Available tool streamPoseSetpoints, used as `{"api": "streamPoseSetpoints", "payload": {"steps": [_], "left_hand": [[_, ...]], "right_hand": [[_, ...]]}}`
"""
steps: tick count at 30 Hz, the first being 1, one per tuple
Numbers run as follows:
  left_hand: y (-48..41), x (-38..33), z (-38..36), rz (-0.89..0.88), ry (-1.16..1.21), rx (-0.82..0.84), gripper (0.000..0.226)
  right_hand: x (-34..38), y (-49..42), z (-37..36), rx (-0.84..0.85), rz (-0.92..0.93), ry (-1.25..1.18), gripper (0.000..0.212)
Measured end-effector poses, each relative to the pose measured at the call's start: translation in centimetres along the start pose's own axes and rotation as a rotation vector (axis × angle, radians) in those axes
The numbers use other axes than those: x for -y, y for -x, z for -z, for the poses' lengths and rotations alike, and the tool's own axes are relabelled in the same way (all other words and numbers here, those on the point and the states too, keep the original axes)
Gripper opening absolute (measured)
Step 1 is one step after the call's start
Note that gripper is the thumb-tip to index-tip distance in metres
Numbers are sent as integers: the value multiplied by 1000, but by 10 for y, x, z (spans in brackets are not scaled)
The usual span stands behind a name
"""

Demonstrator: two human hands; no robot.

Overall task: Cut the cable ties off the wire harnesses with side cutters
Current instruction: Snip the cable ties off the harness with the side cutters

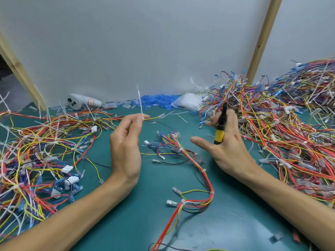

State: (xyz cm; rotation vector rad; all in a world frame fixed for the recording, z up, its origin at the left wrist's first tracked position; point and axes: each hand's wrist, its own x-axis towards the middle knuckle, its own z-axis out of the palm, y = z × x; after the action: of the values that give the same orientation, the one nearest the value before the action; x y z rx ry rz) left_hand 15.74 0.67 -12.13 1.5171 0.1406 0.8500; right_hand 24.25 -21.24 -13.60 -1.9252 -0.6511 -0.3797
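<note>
My left hand [126, 142] pinches a thin yellow wire with a white cable tie [139, 100] on it; the tie's tail stands straight up from my fingertips. My right hand [226, 142] holds the side cutters [220, 129] by their yellow and black handle, fingers curled over them and thumb stretched out to the left. The cutters point away from me, and their jaws are hard to make out. A loose wire harness [195, 165] of red, yellow and blue wires with white ties lies on the green mat between my hands.
A large heap of tied harnesses [290, 115] fills the right side of the green mat [235, 223]. Another tangle of wires [39, 151] covers the left. Blue plastic bits [155, 101], a white device [81, 102] and a clear bag [188, 101] lie along the white wall.
</note>
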Motion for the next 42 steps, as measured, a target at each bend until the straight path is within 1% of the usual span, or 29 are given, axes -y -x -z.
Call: {"api": "streamPoseSetpoints", "payload": {"steps": [4, 5, 7, 9, 10, 12, 14, 17, 19, 22, 24, 26, 27, 29, 30, 32, 33, 34, 35, 36, 37, 39, 40, 42], "left_hand": [[-8, -1, 2, -126, -168, -102, 25], [-8, 0, 2, -150, -208, -107, 25], [-4, 3, 0, -207, -369, -63, 26], [5, 7, -5, -232, -514, 60, 24], [11, 9, -8, -218, -523, 141, 21], [22, 11, -12, -176, -435, 314, 17], [27, 10, -11, -213, -357, 450, 19], [31, 7, -11, -307, -416, 569, 14], [34, 7, -12, -293, -451, 618, 12], [34, 9, -12, -262, -424, 620, 15], [33, 8, -9, -335, -471, 596, 16], [33, 7, -8, -472, -577, 512, 11], [33, 8, -8, -510, -607, 471, 9], [32, 12, -9, -520, -629, 440, 9], [32, 12, -10, -486, -646, 444, 14], [33, 13, -9, -416, -750, 467, 25], [32, 13, -9, -422, -844, 476, 31], [32, 13, -9, -440, -915, 493, 36], [31, 11, -9, -450, -917, 533, 40], [30, 10, -9, -429, -848, 589, 41], [29, 10, -9, -370, -729, 637, 42], [24, 8, -7, -203, -534, 671, 40], [22, 8, -6, -141, -484, 671, 40], [20, 5, -4, -36, -403, 668, 40]], "right_hand": [[2, 5, -6, 129, -99, -61, 64], [4, 6, -6, 160, -112, -98, 66], [9, 9, -6, 245, -103, -166, 68], [14, 13, -8, 301, -97, -247, 65], [17, 14, -9, 296, -91, -292, 59], [23, 14, -8, 249, -63, -351, 46], [28, 12, -7, 208, -60, -397, 35], [32, 10, -4, 188, -111, -554, 32], [34, 10, -1, 187, -112, -639, 31], [35, 8, 6, 268, -102, -619, 30], [35, 7, 9, 294, -121, -544, 29], [35, 6, 9, 271, -138, -504, 29], [34, 5, 8, 243, -148, -491, 28], [32, 3, 8, 177, -173, -493, 28], [30, 1, 8, 157, -200, -547, 27], [27, 0, 8, 161, -303, -776, 28], [26, 0, 8, 166, -365, -888, 28], [24, 0, 8, 160, -411, -946, 27], [22, -1, 7, 148, -426, -935, 27], [19, -1, 7, 132, -402, -846, 27], [16, -2, 7, 111, -342, -701, 26], [15, -3, 5, 89, -194, -432, 21], [15, -2, 4, 97, -135, -346, 20], [17, 2, 1, 103, -87, -287, 19]]}}
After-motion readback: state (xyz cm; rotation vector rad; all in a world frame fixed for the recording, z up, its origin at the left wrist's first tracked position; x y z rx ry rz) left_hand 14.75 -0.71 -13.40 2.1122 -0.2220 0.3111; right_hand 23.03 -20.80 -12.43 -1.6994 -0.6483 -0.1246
